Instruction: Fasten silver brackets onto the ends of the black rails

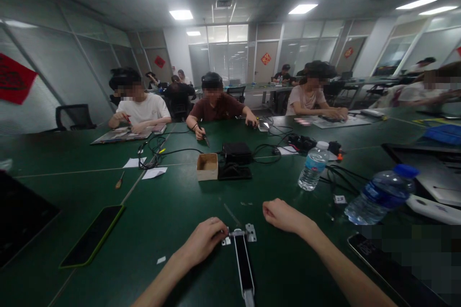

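Observation:
A long, narrow silver-and-black metal piece (243,261) lies on the green table in front of me. Two small metal plates with holes stick out at its far end, a left plate (225,240) and a right plate (251,232). My left hand (207,240) is closed with its fingertips pinching at the left plate, partly covering it. My right hand (283,215) rests just beyond and to the right of the piece, fingers curled in. Whatever it holds, if anything, is hidden. It is apart from the metal piece.
A small cardboard box (207,168) stands ahead beside a black device (236,152). Two water bottles, one upright (313,167) and one lying (382,194), are on the right. A green-edged phone (93,235) lies left, a dark phone (389,264) right. People sit across the table.

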A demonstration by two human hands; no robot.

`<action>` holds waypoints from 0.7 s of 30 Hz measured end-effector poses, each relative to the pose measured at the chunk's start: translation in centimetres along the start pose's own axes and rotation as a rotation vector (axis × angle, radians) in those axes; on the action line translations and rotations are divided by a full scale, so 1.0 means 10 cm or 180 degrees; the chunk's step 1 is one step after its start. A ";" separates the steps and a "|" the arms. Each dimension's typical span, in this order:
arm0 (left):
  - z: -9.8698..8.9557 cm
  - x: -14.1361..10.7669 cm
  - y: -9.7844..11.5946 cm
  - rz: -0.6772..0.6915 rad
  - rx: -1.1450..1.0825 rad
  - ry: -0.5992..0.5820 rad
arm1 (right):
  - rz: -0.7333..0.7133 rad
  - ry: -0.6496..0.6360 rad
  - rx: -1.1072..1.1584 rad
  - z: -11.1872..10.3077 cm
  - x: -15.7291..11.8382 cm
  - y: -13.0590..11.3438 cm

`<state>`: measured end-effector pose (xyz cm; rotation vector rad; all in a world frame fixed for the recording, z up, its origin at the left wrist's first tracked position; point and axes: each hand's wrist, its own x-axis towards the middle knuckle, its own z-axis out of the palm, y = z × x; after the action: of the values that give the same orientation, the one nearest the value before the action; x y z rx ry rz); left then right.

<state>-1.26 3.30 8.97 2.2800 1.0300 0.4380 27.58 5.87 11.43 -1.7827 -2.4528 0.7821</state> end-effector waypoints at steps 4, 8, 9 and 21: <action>0.05 0.00 -0.03 -0.0014 -0.0094 0.0072 | -0.0363 -0.0241 0.0327 -0.03 -0.08 -0.18; 0.09 0.00 -0.05 0.0021 -0.0111 0.0139 | -0.0450 -0.0382 0.0585 0.02 -0.11 -0.31; 0.08 0.00 -0.04 0.0021 -0.0115 0.0132 | -0.0483 -0.0406 0.0629 0.04 -0.11 -0.32; 0.11 0.00 -0.02 0.0111 -0.0215 0.0193 | -0.0868 -0.0373 0.0957 0.15 -0.06 -0.35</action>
<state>-0.81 3.05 8.00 2.2398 0.9912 0.5511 24.20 4.00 11.72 -1.3034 -2.4132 1.1783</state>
